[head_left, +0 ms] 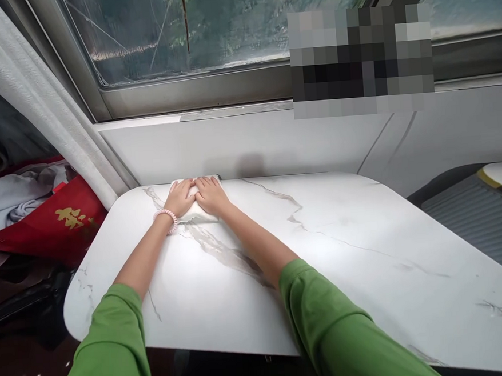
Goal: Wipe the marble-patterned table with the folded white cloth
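Both arms reach out across a white marble-patterned table point(226, 327) to its far edge by the wall. A white cloth or paper wipe point(199, 211) lies there, mostly covered by the hands. My left hand point(180, 198) rests flat on its left part, fingers stretched toward the wall. Beside it, my right hand point(211, 196) presses flat on the right part, with the thumbs close together. A pale coiled band point(172, 217) circles the left wrist. Something small and dark shows at the wipe's far right corner; I cannot make it out.
A window point(193, 94) with a metal frame stands above the white wall. At left hang a white curtain point(41, 82) and a red bag point(70, 220) stuffed with cloth. A grey ribbed surface point(480, 218) lies beyond the table's right edge. One window area is pixelated.
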Available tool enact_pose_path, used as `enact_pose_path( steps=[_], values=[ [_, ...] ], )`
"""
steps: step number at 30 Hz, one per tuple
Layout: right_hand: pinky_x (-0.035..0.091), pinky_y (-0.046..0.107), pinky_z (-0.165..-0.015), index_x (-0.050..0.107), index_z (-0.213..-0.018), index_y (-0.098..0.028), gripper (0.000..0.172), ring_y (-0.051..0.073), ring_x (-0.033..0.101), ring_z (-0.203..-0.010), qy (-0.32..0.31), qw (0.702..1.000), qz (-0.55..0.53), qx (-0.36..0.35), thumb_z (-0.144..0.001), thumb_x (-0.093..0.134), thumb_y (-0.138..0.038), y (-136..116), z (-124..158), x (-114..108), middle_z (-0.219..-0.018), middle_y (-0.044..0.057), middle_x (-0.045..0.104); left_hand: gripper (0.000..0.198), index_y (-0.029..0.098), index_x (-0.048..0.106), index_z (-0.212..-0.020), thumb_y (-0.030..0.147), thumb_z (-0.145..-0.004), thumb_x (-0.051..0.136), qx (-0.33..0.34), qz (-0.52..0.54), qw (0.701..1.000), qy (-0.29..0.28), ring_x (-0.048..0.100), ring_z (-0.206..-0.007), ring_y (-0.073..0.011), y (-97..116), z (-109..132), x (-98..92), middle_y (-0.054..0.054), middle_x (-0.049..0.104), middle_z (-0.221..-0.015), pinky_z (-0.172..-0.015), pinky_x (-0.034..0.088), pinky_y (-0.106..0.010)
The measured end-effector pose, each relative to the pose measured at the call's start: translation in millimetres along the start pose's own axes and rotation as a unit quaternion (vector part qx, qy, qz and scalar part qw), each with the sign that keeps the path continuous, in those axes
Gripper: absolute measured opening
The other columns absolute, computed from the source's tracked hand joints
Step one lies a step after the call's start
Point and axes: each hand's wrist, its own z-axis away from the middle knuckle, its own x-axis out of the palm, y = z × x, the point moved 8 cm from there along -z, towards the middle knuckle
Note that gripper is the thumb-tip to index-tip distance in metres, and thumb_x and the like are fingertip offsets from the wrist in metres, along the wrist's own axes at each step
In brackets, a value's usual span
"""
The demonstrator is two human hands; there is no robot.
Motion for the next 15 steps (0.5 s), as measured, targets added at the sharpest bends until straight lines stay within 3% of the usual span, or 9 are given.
enact_pose_path(
  steps=[5,15],
  values=[
    [0.017,0.044,-0.12,0.046,-0.138,-0.005,0.052,0.025,0.037,-0.139,-0.002,1.0,0.003,0.004,-0.091,0.031,-0.017,3,-2,2,-0.147,0.016,0.048,0.051,0.016,0.042,-0.143,0.025,-0.093,0.035,0.0,-0.046,0.999,-0.028,0.028,-0.147,-0.0202,-1,-2,6.5,-0.012,0.035,-0.157,-0.123,0.012,-0.045],
    [0.016,0.042,-0.121,0.036,-0.148,-0.002,0.056,0.023,0.03,-0.146,-0.04,0.997,0.056,-0.031,-0.095,0.029,-0.019,-19,27,2,-0.156,0.016,0.036,0.054,0.011,0.042,-0.144,0.026,-0.092,0.036,-0.015,-0.088,0.996,-0.03,0.031,-0.146,-0.025,6,30,6.4,-0.016,0.039,-0.155,-0.122,0.015,-0.052]
  ],
)
